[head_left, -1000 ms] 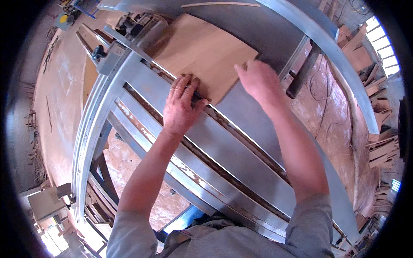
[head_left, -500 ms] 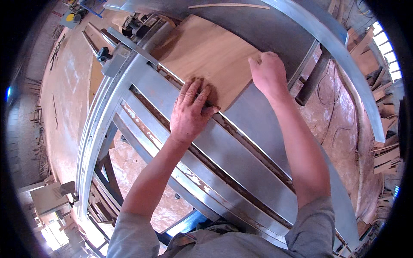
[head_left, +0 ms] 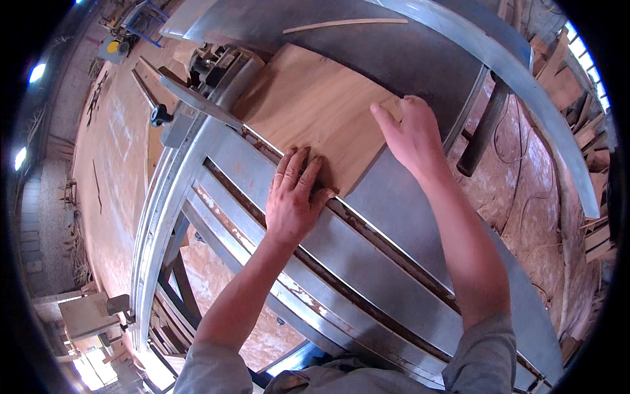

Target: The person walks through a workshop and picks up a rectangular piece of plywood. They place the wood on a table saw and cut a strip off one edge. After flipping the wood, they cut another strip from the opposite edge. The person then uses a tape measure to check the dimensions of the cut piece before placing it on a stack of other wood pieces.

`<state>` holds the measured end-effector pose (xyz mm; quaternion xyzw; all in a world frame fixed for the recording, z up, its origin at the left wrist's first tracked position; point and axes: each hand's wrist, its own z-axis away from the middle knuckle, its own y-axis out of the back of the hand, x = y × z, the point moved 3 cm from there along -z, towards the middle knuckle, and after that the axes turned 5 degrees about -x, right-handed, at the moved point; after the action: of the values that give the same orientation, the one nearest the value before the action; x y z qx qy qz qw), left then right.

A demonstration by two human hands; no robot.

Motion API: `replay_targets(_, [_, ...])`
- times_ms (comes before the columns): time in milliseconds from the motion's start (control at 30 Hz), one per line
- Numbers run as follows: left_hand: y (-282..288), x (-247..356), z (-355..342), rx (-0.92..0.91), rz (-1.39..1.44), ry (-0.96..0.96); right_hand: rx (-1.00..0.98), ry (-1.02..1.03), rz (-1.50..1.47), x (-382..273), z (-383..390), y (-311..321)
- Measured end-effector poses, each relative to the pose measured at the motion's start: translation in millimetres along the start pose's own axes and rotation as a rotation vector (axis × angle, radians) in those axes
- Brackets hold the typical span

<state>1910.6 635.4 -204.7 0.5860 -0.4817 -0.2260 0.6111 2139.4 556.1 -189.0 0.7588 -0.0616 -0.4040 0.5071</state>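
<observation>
A flat rectangular wooden board (head_left: pixel 321 108) lies on the grey metal machine table (head_left: pixel 387 177), beside a long slot. My left hand (head_left: pixel 293 197) is at its near left edge, with the fingers spread flat on top and the thumb at the near corner. On the opposite side, my right hand (head_left: pixel 415 136) is at the board's right edge. Its fingers curl at that edge and partly hide from view, while its thumb points out over the board's top. At the board's far left corner is a metal fence bar (head_left: pixel 200 102).
A black clamp knob (head_left: pixel 160 115) stands on the left rail. A thin wood strip (head_left: pixel 344 25) lies beyond the board. The curved metal guard bar (head_left: pixel 558 131) arcs along the right, with a dark pipe (head_left: pixel 482 141) below. Scrap wood (head_left: pixel 564 85) is piled at far right.
The whole view has shifted, so the table, board and hands sit lower in the picture. My right thumb is stretched out further from the fingers. My left hand keeps its place on the board.
</observation>
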Motion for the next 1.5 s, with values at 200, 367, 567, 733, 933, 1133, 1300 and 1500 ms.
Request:
replay_targets(200, [0, -1, 0, 0.006, -0.015, -0.028, 0.053, 0.431, -0.033, -51, 39, -19])
replay_targets(367, [-4, -4, -2, 0.037, 0.012, -0.034, 0.054, 0.595, -0.175, -80, 40, -66])
replay_targets(567, [-1, 1, 5, 0.117, 0.0, 0.141, 0.014, 0.61, -0.198, -76, 39, -71])
replay_targets(733, [0, -3, 7, 0.129, -0.013, 0.135, 0.027, 0.613, -0.206, -77, 39, -74])
replay_targets(933, [14, -42, 24, 0.176, 0.276, 0.182, 0.001, 0.639, -0.178, -76, 38, -75])
replay_targets(1133, [155, -298, 48, 0.535, -0.39, 0.509, -0.002, 0.658, -0.124, -74, 38, -77])
replay_targets(1300, [141, -399, 65, 0.034, -0.106, 0.865, -0.005, 0.653, -0.107, -80, 37, -76])
replay_targets(1500, [141, -376, 61, 0.062, -0.268, 0.92, -0.084, 0.57, -0.105, -83, 32, -78])
